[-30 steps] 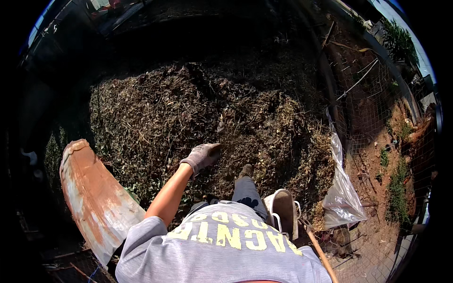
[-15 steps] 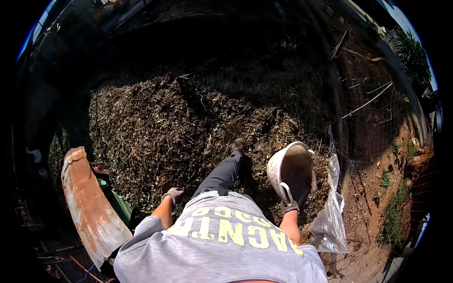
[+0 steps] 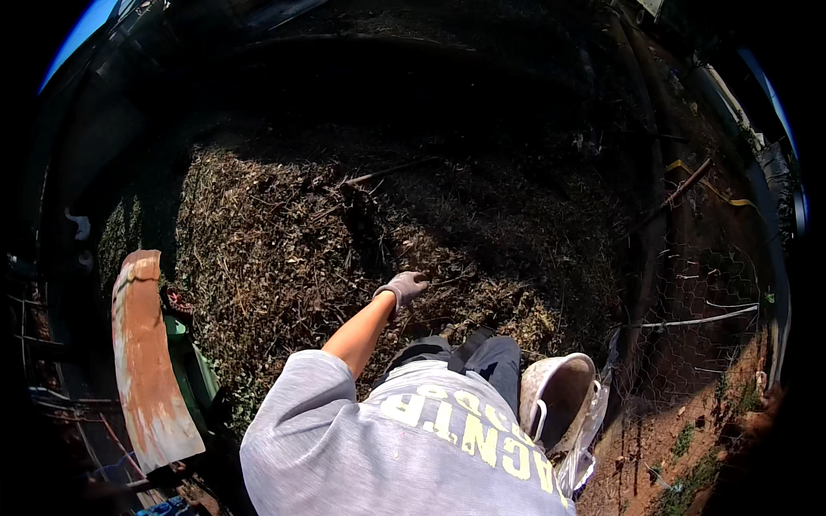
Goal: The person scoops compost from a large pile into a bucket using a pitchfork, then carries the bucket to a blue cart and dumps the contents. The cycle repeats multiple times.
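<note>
My left hand (image 3: 406,288), in a grey-brown glove, reaches forward over a wide heap of dry leaves and twigs (image 3: 267,232). Its fingers look loosely stretched, and I see nothing in them. A dirty whitish bucket (image 3: 538,378) with loop handles leans by my right leg, its mouth turned up and to the right. The inside of the bucket is in shadow. My right hand is out of sight, hidden by my grey shirt. A stick (image 3: 391,172) lies on the heap ahead of my left hand.
To the left stands a curved rusty metal sheet (image 3: 142,353) beside a green container (image 3: 200,378). Clear plastic sheeting (image 3: 578,464) hangs past the bucket. Wire mesh (image 3: 697,301) and a pole (image 3: 688,185) border the right, with reddish soil (image 3: 637,464) beyond.
My left hand has swung from beside my hip forward and right over the heap. My body leans lower. The bucket appears lower in view, and my right hand at its handle has gone from sight.
</note>
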A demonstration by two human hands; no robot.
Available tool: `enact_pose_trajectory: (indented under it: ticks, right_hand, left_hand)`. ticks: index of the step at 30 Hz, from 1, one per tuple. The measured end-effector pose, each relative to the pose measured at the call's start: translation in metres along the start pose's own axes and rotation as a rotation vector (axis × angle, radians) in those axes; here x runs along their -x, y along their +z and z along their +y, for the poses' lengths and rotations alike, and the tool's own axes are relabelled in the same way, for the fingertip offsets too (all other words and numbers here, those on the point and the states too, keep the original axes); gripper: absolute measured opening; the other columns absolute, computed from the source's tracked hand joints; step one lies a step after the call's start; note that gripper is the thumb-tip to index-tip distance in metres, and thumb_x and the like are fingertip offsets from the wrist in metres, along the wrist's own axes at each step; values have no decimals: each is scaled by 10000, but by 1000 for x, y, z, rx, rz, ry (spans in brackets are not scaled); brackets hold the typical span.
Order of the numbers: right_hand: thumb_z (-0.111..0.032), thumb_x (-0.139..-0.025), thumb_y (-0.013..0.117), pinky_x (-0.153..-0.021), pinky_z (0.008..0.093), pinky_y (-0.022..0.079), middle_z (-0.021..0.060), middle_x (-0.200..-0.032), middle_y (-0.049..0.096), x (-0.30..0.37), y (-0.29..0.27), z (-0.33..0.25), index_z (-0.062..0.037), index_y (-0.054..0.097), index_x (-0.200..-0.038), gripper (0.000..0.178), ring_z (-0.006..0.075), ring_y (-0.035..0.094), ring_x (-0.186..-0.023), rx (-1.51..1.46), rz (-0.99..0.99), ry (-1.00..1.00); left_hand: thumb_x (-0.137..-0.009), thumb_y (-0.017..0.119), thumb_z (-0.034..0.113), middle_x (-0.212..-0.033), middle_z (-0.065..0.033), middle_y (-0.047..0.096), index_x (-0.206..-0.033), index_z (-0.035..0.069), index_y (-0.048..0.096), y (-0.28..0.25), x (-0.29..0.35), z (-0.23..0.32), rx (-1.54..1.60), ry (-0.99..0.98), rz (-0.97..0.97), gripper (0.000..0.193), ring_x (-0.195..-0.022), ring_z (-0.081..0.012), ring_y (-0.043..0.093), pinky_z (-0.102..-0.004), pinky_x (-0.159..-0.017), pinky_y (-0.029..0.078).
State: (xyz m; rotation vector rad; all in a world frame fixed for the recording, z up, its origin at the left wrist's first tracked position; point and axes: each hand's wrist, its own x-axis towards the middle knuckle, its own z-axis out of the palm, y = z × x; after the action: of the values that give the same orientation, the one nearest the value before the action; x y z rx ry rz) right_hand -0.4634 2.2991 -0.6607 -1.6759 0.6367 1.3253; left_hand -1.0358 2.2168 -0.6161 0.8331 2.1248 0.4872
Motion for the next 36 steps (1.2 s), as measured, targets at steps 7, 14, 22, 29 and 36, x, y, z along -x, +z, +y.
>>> enact_pose_trajectory:
  ticks: [7, 14, 22, 29, 36]
  right_hand:
    - [-366, -866, 509, -827, 439, 515, 110, -1171, 567, -50, 167, -43, -75, 539, -1168, 420, 290, 536, -1060, 48, -48, 19]
    - [-416, -849, 545, -871, 444, 491, 112, -1172, 580, -161, 341, -56, -80, 552, -1153, 453, 302, 536, -1087, 34, -41, 161]
    - [-294, -809, 611, -865, 488, 480, 99, -1138, 566, -278, 577, -134, -102, 489, -1213, 464, 286, 520, -1076, 1194, -507, -484]
    - [-394, -802, 627, -808, 517, 448, 148, -1126, 564, -266, 758, -172, -120, 439, -1296, 595, 339, 537, -1014, 1215, -248, -494]
    - [-429, -761, 671, -801, 404, 509, 153, -1137, 574, -278, 797, -149, -92, 427, -1297, 678, 302, 575, -1019, 2560, -49, -1329]
  left_hand:
    - [-861, 593, 314, -1113, -138, 659, -1168, 81, 628, 9, -66, 55, 509, -16, 110, 388, -1028, -249, 626, -322, -905, 463]
    - [-779, 637, 446, -1101, -157, 660, -1153, 67, 642, 180, -70, -69, -33, -878, -177, 533, -1044, -287, 612, -398, -864, 464]
    - [-847, 611, 370, -1088, -117, 674, -1143, 86, 651, 179, -204, 31, 334, -428, -19, 411, -1007, -219, 632, -323, -881, 470]
    - [-838, 615, 357, -1076, -140, 669, -1144, 92, 640, 122, -437, 100, 354, -128, 89, 405, -1033, -262, 627, -349, -897, 470]
    - [-833, 627, 325, -1044, -132, 678, -1114, 67, 650, 141, -550, 63, 513, -366, 154, 383, -985, -238, 643, -340, -868, 479]
